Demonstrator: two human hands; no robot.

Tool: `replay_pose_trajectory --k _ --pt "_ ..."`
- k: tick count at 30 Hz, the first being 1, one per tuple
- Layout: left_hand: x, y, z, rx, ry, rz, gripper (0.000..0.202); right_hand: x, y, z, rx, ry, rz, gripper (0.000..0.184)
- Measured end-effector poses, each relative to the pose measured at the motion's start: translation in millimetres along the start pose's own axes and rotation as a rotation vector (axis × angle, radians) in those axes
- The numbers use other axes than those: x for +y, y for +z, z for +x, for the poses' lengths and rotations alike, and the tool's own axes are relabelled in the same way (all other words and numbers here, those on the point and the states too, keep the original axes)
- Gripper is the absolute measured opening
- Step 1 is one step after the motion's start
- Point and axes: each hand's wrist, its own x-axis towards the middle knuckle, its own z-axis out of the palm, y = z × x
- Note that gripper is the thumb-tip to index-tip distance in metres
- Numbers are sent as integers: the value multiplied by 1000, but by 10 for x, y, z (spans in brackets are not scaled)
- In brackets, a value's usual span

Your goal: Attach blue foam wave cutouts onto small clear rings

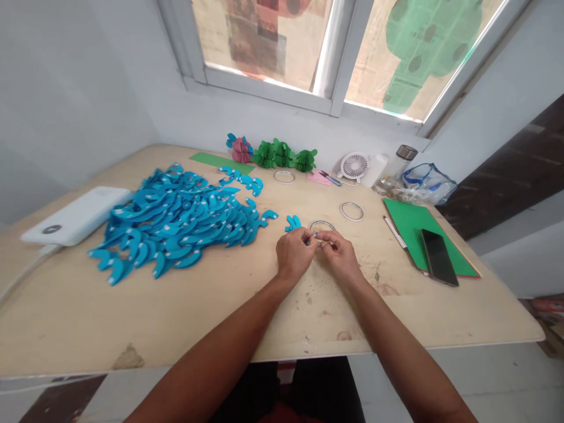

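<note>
My left hand (294, 254) and my right hand (338, 254) meet at the middle of the wooden table (185, 317), fingers pinched together on a small blue paper piece (307, 240) with a white strip. Just beyond the fingertips lie a tape ring (322, 225) and a loose blue cut-out (292, 222). A big pile of curved blue paper cut-outs (176, 220) spreads to the left of my hands.
Two more tape rings (351, 211) (284, 176), green and pink paper decorations (282, 155), a small white fan (355, 165), a jar (396, 167), a green folder (414, 232) with a phone (437, 257), a pen (394, 232) and a white power bank (77, 214) lie around.
</note>
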Motion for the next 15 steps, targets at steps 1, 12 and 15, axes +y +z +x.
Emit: replay_pose_trajectory --k 1,12,15 --pt "6 -4 -2 2 0 2 13 20 -3 4 4 -8 -23 22" --pt "-81 13 65 -15 -40 -271 19 -12 -85 19 35 21 -52 25" --pt "-131 58 88 -77 -61 -394 19 -39 -76 15 16 2 -44 23"
